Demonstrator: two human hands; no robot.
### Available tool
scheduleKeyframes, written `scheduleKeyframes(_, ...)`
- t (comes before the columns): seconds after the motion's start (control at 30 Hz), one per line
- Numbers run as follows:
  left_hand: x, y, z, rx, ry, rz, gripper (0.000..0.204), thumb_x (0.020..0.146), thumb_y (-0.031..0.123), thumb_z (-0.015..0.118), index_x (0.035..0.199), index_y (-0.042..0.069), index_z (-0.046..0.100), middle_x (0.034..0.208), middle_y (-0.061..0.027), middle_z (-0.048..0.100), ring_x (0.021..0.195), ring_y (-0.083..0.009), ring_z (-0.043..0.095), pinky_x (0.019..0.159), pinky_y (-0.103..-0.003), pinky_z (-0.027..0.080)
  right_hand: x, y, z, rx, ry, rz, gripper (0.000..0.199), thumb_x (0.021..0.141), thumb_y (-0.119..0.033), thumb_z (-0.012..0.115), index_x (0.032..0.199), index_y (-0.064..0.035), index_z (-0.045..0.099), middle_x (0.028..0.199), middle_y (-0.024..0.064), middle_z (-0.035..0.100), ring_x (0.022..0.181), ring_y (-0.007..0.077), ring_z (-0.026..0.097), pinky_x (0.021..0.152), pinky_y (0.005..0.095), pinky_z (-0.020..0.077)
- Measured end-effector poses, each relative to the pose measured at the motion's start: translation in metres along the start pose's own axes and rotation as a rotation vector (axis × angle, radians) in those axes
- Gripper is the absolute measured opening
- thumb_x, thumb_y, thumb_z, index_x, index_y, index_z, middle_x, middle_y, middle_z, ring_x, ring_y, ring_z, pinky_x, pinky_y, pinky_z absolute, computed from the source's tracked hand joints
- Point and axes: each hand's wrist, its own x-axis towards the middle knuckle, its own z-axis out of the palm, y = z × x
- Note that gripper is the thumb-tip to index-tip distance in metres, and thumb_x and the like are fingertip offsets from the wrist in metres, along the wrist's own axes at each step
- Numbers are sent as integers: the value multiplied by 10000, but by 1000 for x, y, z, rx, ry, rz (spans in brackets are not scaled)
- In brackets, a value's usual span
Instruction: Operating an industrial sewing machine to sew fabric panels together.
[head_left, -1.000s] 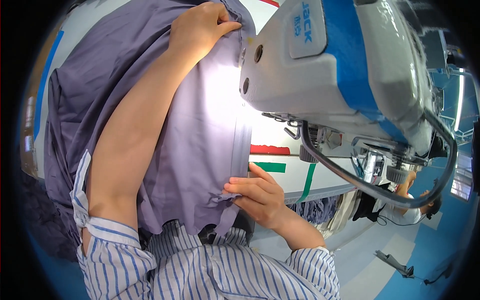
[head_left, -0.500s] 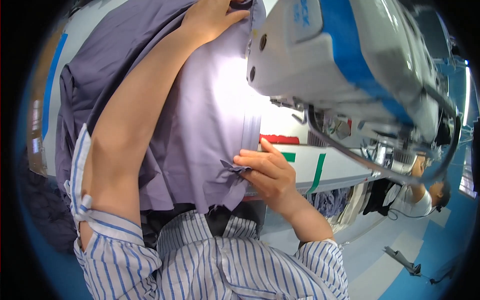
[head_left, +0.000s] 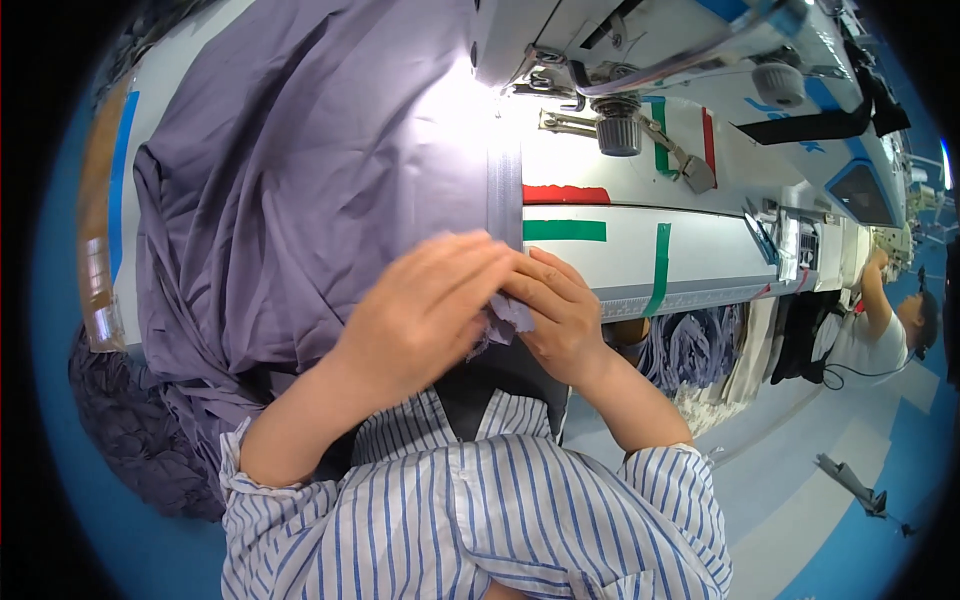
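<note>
A large piece of purple fabric lies in loose folds over the sewing table, its right edge running as a straight, flat strip below the sewing machine. My right hand has its fingers closed on the near end of that edge, where a frayed bit of the fabric pokes out underneath. Against it comes my left hand, smeared by motion, its fingers pointing right over the same edge. The left fingertips meet the right fingers, and their grip is unclear.
Green tape and red tape mark the white tabletop right of the fabric. A ruler strip lines its front edge. Bunched purple fabric lies at the lower left. Another person sits at the far right.
My left hand has come back from the far end of the fabric to my right hand. My view has shifted, showing more of the tabletop. The right hand stays at the near edge.
</note>
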Motion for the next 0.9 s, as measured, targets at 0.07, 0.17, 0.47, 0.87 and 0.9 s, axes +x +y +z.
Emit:
scheduleKeyframes(0.07,7,15,10,-179,54,14,528,681,27,749,1181,4,581,1143,-127,594,1067,-314,575,918,-390,473,-6,-5,3,3,53,41,208,663,-36,666,861,29,668,1167,131,628,1108,310,586,878,377,510)
scheduleKeyframes(0.17,6,2,19,-145,142,70,423,647,-8,744,1057,11,642,1051,-113,625,948,-286,611,809,-364,513,-15,-9,12,-15,107,97,188,648,-33,681,826,23,658,1193,123,612,1105,302,575,855,370,518)
scheduleKeyframes(0.47,-12,-1,15,-345,406,-99,204,696,-50,754,865,18,664,813,-101,685,725,-200,658,636,-261,510,-11,-12,3,28,179,18,281,694,-21,727,970,-59,689,1066,81,623,846,239,606,700,326,502)
scheduleKeyframes(0.87,0,11,10,-221,497,38,235,681,-5,800,866,27,660,800,-91,694,723,-221,683,621,-278,526,48,-10,-30,497,-12,391,333,842,-68,694,1163,-56,607,1018,34,632,719,85,549,566,213,426)
scheduleKeyframes(0.9,1,11,8,-213,498,40,239,677,-2,802,867,29,661,795,-85,694,715,-223,682,619,-279,526,51,-11,-32,509,-23,415,304,838,-88,698,1123,-49,602,969,47,634,725,113,570,585,237,441)
